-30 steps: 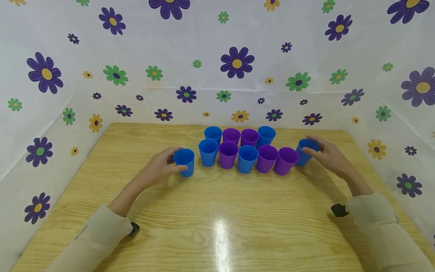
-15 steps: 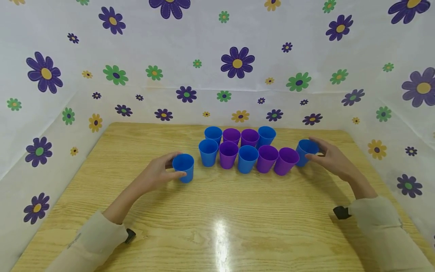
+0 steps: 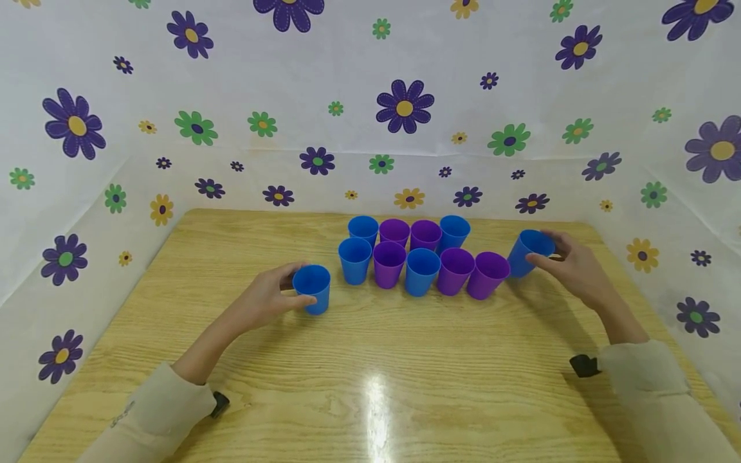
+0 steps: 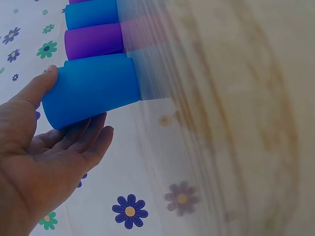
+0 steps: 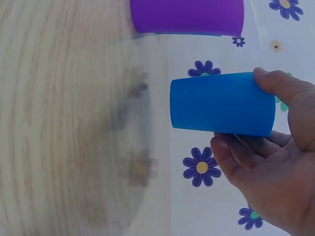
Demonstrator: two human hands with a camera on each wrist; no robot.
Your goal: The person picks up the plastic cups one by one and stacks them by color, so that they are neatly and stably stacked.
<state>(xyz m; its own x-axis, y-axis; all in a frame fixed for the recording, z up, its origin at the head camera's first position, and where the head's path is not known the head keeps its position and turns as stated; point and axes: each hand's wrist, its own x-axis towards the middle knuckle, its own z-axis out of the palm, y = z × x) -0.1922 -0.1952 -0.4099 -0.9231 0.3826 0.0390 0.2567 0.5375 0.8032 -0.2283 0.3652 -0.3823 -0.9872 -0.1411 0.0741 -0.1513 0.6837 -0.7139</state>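
Note:
Upright at the left of the group stands a blue cup (image 3: 312, 292); my left hand (image 3: 263, 299) grips it, thumb on the near side and fingers behind. In the left wrist view that cup's base (image 4: 135, 81) meets the tabletop. On the far right my right hand (image 3: 579, 273) holds another blue cup (image 3: 525, 256), slightly tilted. The right wrist view shows this held cup (image 5: 221, 104) raised off the wood, thumb on one side and fingers on the other. Closest to it is a purple cup (image 3: 487, 276) at the row's right end.
Between the hands, blue and purple cups stand upright in two rows. The front row includes a blue cup (image 3: 354, 262) and a purple cup (image 3: 389, 267); a blue cup (image 3: 453, 235) ends the back row. Flower-printed cloth (image 3: 324, 77) encloses the wooden table (image 3: 301, 373).
My left hand has drawn its blue cup toward the near edge. My right hand has raised its blue cup and shifted it right, away from the purple cup beside it.

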